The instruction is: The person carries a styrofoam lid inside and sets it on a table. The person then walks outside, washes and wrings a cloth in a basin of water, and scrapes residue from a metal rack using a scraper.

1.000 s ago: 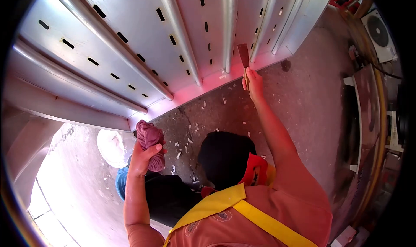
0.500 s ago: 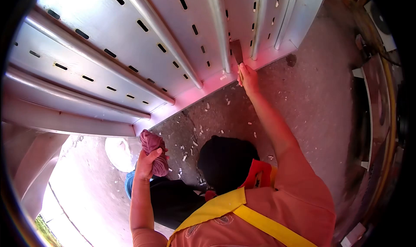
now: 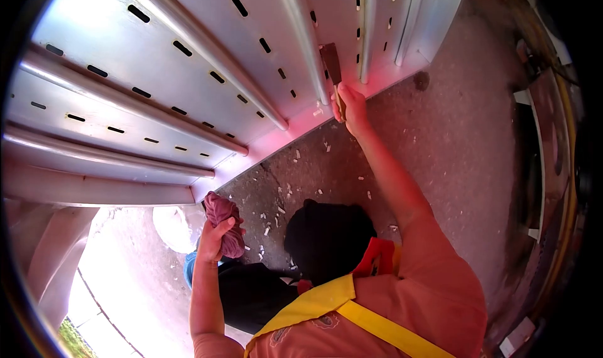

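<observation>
Looks like blade work at the slotted panel (image 3: 270,20): right hand (image 3: 353,111), fingers closed round the scraper (image 3: 333,67) at one o'clock, contact unclear. Left hand (image 3: 212,240) grips bundled cloth (image 3: 220,209), eight o'clock; next move calls for a steady blade angle.

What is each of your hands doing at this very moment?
Left hand: closed around a bunched mauve cloth.
Right hand: closed on the handle of a flat-bladed scraper.

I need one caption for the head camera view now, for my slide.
Right hand holding a scraper at a slotted metal panel; left hand gripping a cloth.
</observation>
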A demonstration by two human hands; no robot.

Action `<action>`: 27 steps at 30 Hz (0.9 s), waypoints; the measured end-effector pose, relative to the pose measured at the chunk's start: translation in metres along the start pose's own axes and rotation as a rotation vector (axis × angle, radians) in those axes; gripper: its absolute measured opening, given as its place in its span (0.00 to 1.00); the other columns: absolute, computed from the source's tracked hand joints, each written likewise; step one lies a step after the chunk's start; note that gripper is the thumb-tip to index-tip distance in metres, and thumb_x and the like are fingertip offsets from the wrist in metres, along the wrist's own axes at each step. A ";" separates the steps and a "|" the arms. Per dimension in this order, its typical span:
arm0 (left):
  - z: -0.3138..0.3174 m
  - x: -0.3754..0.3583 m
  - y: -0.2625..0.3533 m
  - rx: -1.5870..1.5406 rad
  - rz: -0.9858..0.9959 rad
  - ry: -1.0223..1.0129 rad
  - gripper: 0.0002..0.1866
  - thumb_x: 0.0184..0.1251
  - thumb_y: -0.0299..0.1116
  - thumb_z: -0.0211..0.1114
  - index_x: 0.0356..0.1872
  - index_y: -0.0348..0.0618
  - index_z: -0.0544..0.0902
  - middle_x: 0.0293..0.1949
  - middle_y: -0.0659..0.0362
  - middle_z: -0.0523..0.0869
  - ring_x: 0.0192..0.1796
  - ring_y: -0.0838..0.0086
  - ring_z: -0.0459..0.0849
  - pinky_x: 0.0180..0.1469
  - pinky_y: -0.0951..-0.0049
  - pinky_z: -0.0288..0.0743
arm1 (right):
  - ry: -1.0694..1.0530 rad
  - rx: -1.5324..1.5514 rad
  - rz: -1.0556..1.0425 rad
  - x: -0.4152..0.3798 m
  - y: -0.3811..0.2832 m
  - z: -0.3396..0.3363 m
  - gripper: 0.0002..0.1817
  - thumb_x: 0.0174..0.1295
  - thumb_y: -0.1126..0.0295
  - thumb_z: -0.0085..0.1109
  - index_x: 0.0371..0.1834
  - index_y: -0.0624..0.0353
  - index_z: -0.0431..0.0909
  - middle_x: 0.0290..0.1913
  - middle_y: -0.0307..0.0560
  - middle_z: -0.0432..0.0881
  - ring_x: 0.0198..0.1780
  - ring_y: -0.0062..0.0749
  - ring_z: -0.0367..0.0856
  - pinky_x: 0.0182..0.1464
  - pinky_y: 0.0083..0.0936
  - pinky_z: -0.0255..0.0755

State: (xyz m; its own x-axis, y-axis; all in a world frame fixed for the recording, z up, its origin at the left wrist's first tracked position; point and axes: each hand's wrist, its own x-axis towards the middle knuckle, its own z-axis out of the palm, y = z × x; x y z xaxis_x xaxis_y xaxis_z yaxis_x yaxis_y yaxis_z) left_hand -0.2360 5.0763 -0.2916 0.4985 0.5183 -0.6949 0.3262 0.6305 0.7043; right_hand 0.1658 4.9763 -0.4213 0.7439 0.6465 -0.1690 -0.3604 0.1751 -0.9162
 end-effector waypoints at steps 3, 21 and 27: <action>0.001 0.003 0.001 -0.001 -0.002 0.003 0.24 0.57 0.36 0.70 0.51 0.36 0.73 0.38 0.51 0.83 0.34 0.65 0.84 0.37 0.67 0.81 | 0.029 -0.041 0.061 -0.009 0.010 -0.015 0.21 0.69 0.51 0.50 0.27 0.59 0.73 0.14 0.38 0.70 0.11 0.19 0.65 0.14 0.17 0.58; 0.001 0.013 -0.003 0.005 -0.037 -0.021 0.23 0.58 0.34 0.69 0.52 0.36 0.73 0.39 0.53 0.82 0.36 0.66 0.84 0.38 0.67 0.81 | -0.049 0.059 0.007 0.001 -0.016 -0.004 0.22 0.68 0.51 0.51 0.27 0.60 0.73 0.15 0.40 0.71 0.11 0.20 0.65 0.14 0.18 0.57; 0.002 0.012 0.002 -0.003 -0.034 -0.021 0.22 0.58 0.33 0.69 0.51 0.36 0.73 0.38 0.52 0.82 0.34 0.66 0.84 0.38 0.67 0.81 | 0.027 -0.001 0.024 0.011 -0.034 0.015 0.22 0.68 0.51 0.52 0.27 0.59 0.73 0.15 0.38 0.71 0.13 0.19 0.66 0.15 0.18 0.58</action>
State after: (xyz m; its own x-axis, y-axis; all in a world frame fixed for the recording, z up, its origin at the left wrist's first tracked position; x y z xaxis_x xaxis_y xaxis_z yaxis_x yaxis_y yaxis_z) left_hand -0.2278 5.0829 -0.2984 0.5042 0.4845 -0.7149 0.3406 0.6491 0.6802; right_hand 0.1780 4.9887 -0.3861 0.7498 0.6304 -0.2010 -0.3783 0.1591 -0.9119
